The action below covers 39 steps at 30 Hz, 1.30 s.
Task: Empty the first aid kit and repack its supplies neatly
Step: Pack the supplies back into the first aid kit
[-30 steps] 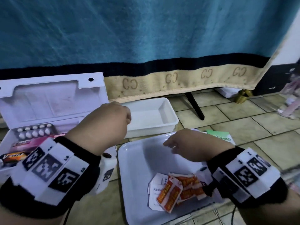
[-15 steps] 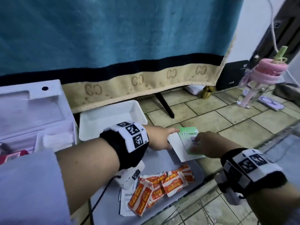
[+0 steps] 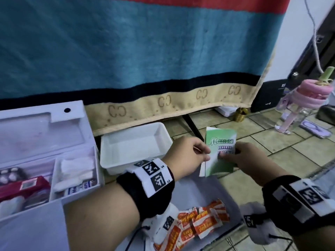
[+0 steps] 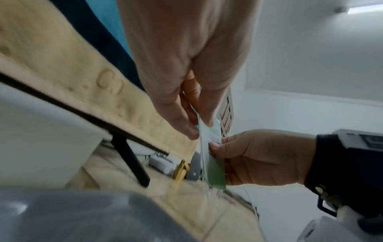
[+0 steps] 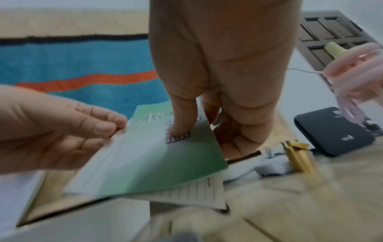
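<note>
The open first aid kit (image 3: 49, 160) is seen at the left on the tiled floor (image 3: 299, 151), lid raised, with gauze pads (image 3: 76, 169) in its right compartment and a red box (image 3: 23, 187) and a blister pack (image 3: 9, 175) in its left compartment. A white tray (image 3: 135, 147) stands just right of it, and a flat white tray (image 3: 204, 192) lies nearer, bearing orange-and-white plaster packets (image 3: 203, 223) (print reads "Keep plast", blurred). A green-and-white leaflet (image 3: 220, 151) is held above the floor between both hands, its long axis near upright and tilted slightly right, title end uppermost. "M-Shield" and "GENERAL" are legible on its cover; in the right wrist view "GUIDE" is legible. Its left edge is pinched by the left hand (image 3: 188, 156) between thumb and curled fingers. Its right side is gripped by the right hand (image 3: 248, 160), thumb pressed on the cover and fingers curled behind. A pink bottle (image 3: 306, 102) stands at far right.
</note>
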Motion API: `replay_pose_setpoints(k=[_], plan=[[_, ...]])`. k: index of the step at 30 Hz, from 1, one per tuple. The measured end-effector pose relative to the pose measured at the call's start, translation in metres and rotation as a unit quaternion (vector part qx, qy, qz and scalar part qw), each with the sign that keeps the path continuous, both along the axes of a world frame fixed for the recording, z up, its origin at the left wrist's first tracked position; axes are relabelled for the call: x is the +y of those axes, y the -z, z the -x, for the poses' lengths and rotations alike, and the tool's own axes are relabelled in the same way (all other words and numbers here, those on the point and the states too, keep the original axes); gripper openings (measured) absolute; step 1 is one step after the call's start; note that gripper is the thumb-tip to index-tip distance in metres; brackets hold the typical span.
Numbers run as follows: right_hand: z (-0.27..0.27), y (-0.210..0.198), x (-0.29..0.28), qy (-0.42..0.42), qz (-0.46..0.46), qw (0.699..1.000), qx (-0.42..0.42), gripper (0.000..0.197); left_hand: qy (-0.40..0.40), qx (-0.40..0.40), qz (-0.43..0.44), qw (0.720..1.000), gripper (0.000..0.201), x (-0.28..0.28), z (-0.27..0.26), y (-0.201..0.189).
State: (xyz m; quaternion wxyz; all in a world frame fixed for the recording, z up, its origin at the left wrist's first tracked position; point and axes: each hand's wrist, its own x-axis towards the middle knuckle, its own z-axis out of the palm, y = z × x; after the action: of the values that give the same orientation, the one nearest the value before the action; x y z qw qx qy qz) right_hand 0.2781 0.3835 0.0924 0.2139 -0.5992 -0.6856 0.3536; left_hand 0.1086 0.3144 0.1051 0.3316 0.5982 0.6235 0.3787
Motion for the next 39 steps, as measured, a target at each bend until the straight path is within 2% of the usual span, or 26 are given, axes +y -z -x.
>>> replay_pose_setpoints(k=[3, 6, 8, 9, 10, 11, 12, 13, 16, 19, 21, 23, 24, 26, 29, 32, 34, 36, 39], plan=[[0.017, -0.028, -0.003, -0.051, -0.010, 0.993, 0.102, 0.008, -0.070, -0.075, -0.064, 0.993, 0.029, -0.017, 0.025, -0.022], [0.048, -0.053, -0.016, -0.080, -0.024, 0.970, 0.227, 0.011, -0.152, -0.093, -0.143, 0.973, 0.033, -0.051, 0.069, -0.042], [0.076, -0.064, -0.030, -0.111, -0.042, 0.947, 0.297, 0.043, -0.220, -0.090, -0.182, 0.954, 0.035, -0.081, 0.109, -0.050], [0.092, -0.067, -0.037, -0.125, -0.043, 0.940, 0.315, 0.051, -0.247, -0.091, -0.190, 0.946, 0.035, -0.098, 0.130, -0.052], [0.110, -0.068, -0.042, -0.140, -0.034, 0.934, 0.328, 0.043, -0.270, -0.087, -0.186, 0.941, 0.034, -0.116, 0.151, -0.053], [0.128, -0.068, -0.048, -0.161, -0.018, 0.928, 0.334, 0.024, -0.287, -0.082, -0.176, 0.938, 0.029, -0.133, 0.171, -0.054], [0.149, -0.068, -0.055, -0.186, 0.004, 0.924, 0.333, 0.013, -0.307, -0.071, -0.158, 0.936, 0.022, -0.151, 0.193, -0.052], [0.170, -0.070, -0.065, -0.211, 0.025, 0.925, 0.316, 0.014, -0.326, -0.067, -0.135, 0.933, 0.019, -0.169, 0.213, -0.051], [0.233, -0.064, -0.091, -0.307, 0.062, 0.920, 0.237, 0.012, -0.357, -0.064, -0.053, 0.930, 0.030, -0.209, 0.269, -0.046], [0.289, -0.063, -0.114, -0.406, 0.093, 0.895, 0.163, 0.020, -0.376, -0.014, -0.011, 0.927, 0.021, -0.228, 0.311, -0.043], [0.320, -0.064, -0.123, -0.457, 0.069, 0.883, 0.079, 0.017, -0.362, -0.002, -0.020, 0.932, 0.022, -0.232, 0.327, -0.041], [0.345, -0.068, -0.127, -0.476, 0.011, 0.879, 0.012, 0.009, -0.327, 0.079, -0.027, 0.941, 0.027, -0.238, 0.333, -0.037], [0.355, -0.070, -0.127, -0.470, -0.006, 0.882, 0.010, 0.008, -0.310, 0.126, -0.044, 0.941, 0.031, -0.242, 0.336, -0.033], [0.368, -0.076, -0.127, -0.437, -0.004, 0.897, 0.068, 0.008, -0.273, 0.170, -0.095, 0.942, 0.041, -0.248, 0.339, -0.029], [0.381, -0.082, -0.125, -0.353, 0.003, 0.915, 0.197, 0.016, -0.246, 0.222, -0.116, 0.936, 0.034, -0.251, 0.355, -0.025], [0.397, -0.082, -0.125, -0.257, 0.013, 0.914, 0.314, 0.016, -0.223, 0.283, -0.085, 0.929, 0.062, -0.246, 0.373, -0.021], [0.408, -0.081, -0.127, -0.195, 0.026, 0.906, 0.374, 0.019, -0.217, 0.334, -0.060, 0.915, 0.054, -0.243, 0.378, -0.022], [0.421, -0.078, -0.133, -0.150, 0.053, 0.886, 0.435, 0.020, -0.218, 0.345, -0.059, 0.911, 0.045, -0.242, 0.379, -0.024], [0.435, -0.073, -0.149, -0.113, 0.063, 0.845, 0.519, 0.016, -0.218, 0.344, -0.081, 0.910, 0.059, -0.243, 0.382, -0.028]])
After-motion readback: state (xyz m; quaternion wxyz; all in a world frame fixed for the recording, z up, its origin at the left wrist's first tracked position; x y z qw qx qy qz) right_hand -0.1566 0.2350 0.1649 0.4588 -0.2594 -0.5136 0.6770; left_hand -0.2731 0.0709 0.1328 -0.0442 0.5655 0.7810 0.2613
